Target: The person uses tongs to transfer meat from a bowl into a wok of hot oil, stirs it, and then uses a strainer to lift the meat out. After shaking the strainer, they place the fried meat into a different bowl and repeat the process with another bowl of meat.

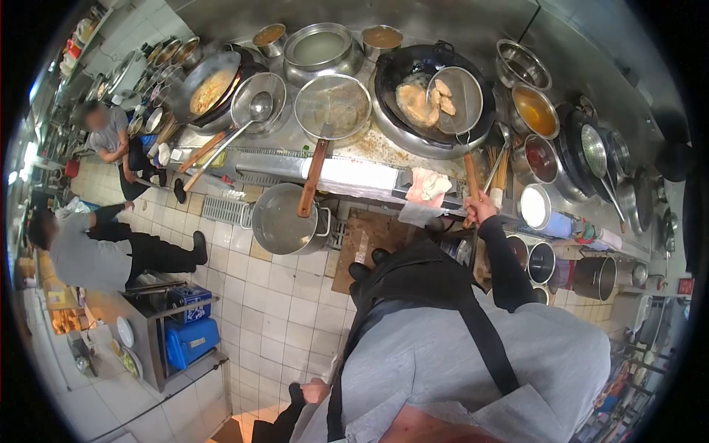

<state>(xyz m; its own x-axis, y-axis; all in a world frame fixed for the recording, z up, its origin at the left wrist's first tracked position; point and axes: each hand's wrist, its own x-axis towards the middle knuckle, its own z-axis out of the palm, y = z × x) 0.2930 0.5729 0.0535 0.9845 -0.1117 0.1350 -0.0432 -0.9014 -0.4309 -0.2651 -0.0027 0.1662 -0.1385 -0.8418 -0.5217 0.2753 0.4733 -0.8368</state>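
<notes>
– where's the strainer?
– your strainer [467, 111] is over the right part of the black wok [427, 59], with several golden pieces [444, 96] in its mesh. more fried food [416, 107] lies beside it in bubbling oil.
– and the hands?
– your right hand [481, 209] has its fingers wrapped firmly around the strainer's wooden handle [473, 176], just beside a folded cloth [428, 184]. your left hand [315, 391] is low at your side, fingers seemingly curled; i can't tell whether it holds anything.
– what's along the back?
– three pots: two small ones [269, 35] with brown contents, and between them one wide pot [317, 48] of cloudy, pale liquid.
– and to the right?
– one bowl of amber liquid [535, 112], one pot of dark red contents [541, 161], and one container with something white [535, 207] in it, all near your right hand.
– how many strainers altogether?
– three with long wooden handles: yours, a middle strainer [332, 107], and a left strainer [247, 90] with one ladle [260, 105] lying across it. beyond that, a second wok [207, 68] holds yellowish food [214, 92].
– anything on the floor?
– one big pot [277, 205] with two side handles; i can't make out its contents. two people [92, 251] are off to your left.
</notes>
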